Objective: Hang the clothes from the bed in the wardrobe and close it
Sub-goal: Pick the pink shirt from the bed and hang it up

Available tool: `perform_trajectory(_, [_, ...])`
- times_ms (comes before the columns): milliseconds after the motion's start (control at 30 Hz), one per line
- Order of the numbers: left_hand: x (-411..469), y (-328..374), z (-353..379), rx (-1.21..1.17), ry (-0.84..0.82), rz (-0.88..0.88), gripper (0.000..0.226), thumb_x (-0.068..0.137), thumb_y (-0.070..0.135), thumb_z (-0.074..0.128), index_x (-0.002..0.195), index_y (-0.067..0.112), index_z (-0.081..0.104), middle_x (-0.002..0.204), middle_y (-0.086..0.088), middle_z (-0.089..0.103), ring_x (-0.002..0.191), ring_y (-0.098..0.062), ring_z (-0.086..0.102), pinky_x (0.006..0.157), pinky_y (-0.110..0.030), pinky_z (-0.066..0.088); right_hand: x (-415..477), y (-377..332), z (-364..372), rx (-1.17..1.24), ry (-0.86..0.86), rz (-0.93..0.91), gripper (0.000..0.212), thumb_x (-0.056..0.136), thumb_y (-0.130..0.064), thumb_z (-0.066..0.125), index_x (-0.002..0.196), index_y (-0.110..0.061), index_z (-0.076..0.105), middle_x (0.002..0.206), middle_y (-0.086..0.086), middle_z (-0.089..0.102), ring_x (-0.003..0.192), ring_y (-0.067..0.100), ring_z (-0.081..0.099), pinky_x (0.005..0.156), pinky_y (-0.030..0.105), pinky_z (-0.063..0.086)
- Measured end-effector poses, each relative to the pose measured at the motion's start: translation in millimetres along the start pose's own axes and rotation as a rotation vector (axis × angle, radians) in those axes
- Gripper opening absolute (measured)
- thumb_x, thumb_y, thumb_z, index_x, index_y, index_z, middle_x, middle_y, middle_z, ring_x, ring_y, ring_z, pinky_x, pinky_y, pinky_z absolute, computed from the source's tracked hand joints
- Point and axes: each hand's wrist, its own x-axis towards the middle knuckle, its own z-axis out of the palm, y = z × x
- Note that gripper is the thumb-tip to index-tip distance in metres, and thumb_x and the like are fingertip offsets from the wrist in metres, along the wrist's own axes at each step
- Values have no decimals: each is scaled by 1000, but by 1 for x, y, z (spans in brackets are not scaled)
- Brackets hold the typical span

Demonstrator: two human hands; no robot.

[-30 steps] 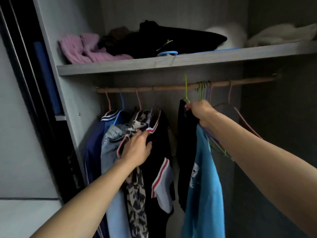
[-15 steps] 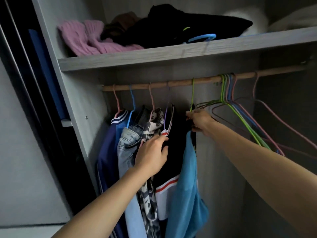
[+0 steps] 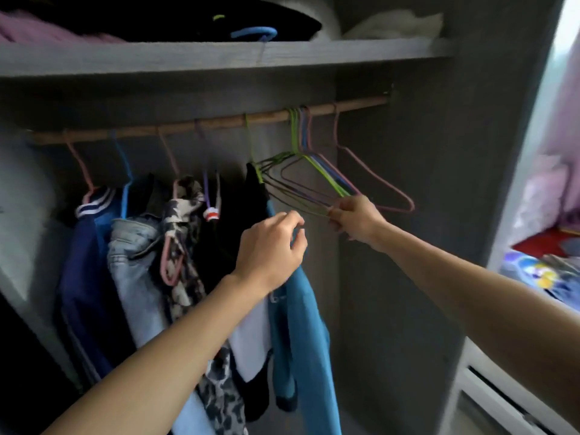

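Inside the open wardrobe a wooden rail [image 3: 219, 123] carries several hung garments on the left: a navy jacket [image 3: 84, 277], light jeans [image 3: 135, 265], a patterned piece [image 3: 185, 246], black clothing and a blue shirt [image 3: 301, 334]. My left hand [image 3: 271, 249] is curled in front of the blue shirt's top edge and seems to pinch it. My right hand [image 3: 354, 219] grips the lower corner of a bunch of empty wire hangers [image 3: 317, 180] hooked on the rail. One pink empty hanger [image 3: 376, 180] hangs apart to the right.
A grey shelf [image 3: 219, 58] above the rail holds folded dark, pink and white clothes and a blue hanger [image 3: 254, 32]. The wardrobe's right wall [image 3: 423, 246] stands close to my right arm. Beyond it, at the right edge, lies bright bedding [image 3: 539, 274].
My right hand left the blue shirt's hanger and moved right onto the empty hangers. My left hand shifted from the dark clothes to the blue shirt. The view swung right.
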Motion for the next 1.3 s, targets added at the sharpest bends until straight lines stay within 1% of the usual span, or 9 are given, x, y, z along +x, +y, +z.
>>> perform_trajectory(133, [1,67,57,-37,-206,56,10,86,30,55,89,21,60,80,2,65,79,-28,63,63,-36,47,-54,64,-86,-274,97,28,20,86,-29,58,67,-22,63,64,-3,66,70,22,67,68,35,55])
perform_trajectory(267, [-15,162,127,-6,-466,55,18,90,35,50,96,22,61,96,0,68,94,-28,62,73,-34,44,-120,148,-180,-572,96,128,18,87,-33,56,72,-26,61,83,5,67,84,29,63,72,33,50])
perform_trajectory(400, [-40,272,192,-59,-667,83,22,92,36,49,104,23,62,108,-4,68,100,-28,62,79,-34,47,-194,247,-269,-728,36,338,16,87,-37,56,80,-26,64,95,7,69,86,29,62,66,30,44])
perform_trajectory(533, [-68,371,247,-170,-831,125,20,90,34,50,102,23,62,108,-3,66,102,-27,61,82,-34,46,-265,317,-345,-765,-21,519,22,88,-35,59,97,-19,71,100,8,70,92,28,64,72,32,49])
perform_trajectory(700, [-78,458,308,-179,-996,217,25,88,36,51,106,22,63,112,-6,66,104,-28,60,84,-36,47,-315,392,-408,-739,11,721,18,85,-38,61,96,-26,70,102,2,69,93,24,64,76,31,51])
perform_trajectory(867, [-68,518,383,-168,-1092,322,29,90,36,49,111,19,61,117,-9,62,109,-29,57,87,-36,44,-328,472,-455,-743,-3,857,20,85,-38,63,95,-22,71,95,1,71,86,21,64,74,31,53])
perform_trajectory(1033, [-37,570,484,-223,-1181,346,26,89,34,48,107,20,60,114,-8,63,106,-29,58,87,-37,46,-314,563,-517,-710,15,1019,21,88,-39,62,95,-20,69,90,1,67,88,22,64,76,32,53])
perform_trajectory(1233, [8,620,588,-259,-1285,387,25,88,35,48,104,21,61,109,-6,64,100,-28,59,85,-41,49,-293,662,-585,-626,10,1185,20,83,-35,59,71,-20,60,79,0,65,81,22,63,73,34,52])
perform_trajectory(1300, [19,635,619,-255,-1301,404,25,88,34,47,105,21,61,110,-6,63,100,-27,58,83,-39,48,-285,691,-604,-597,27,1205,21,83,-33,57,71,-17,63,78,0,66,79,23,64,72,35,53])
